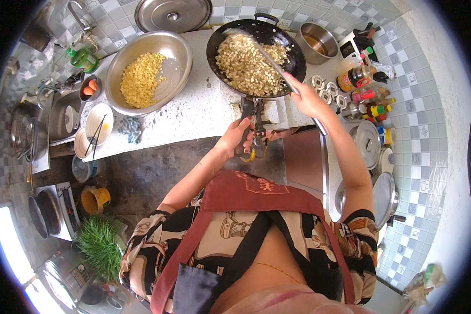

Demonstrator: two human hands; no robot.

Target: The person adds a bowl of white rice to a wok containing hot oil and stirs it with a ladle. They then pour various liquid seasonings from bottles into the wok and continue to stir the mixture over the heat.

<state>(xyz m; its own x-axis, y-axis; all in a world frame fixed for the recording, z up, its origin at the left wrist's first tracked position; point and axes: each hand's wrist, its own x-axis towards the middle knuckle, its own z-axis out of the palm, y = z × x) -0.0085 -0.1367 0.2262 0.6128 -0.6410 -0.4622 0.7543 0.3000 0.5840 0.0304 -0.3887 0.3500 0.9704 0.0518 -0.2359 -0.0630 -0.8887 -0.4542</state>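
My left hand [237, 137] grips the black handle [246, 112] of a black wok [294, 72] on a gas burner at the counter's edge. In my right hand [310, 98] is the metal handle of a cooking spatula [272, 62]. Its blurred blade is in the far left of the wok, among pale brown chopped food [239, 64]. To the left of the wok stands a wide metal basin [180, 59], holding crumbled yellow food [139, 82] that looks like scrambled egg.
A metal pot [325, 59] with brown liquid stands right of the wok, near several sauce bottles [349, 80]. Chopsticks [97, 135] rest across white bowls [92, 117] by a cloth [130, 129]. Eggs [88, 91] sit in a small pan near the sink [59, 117].
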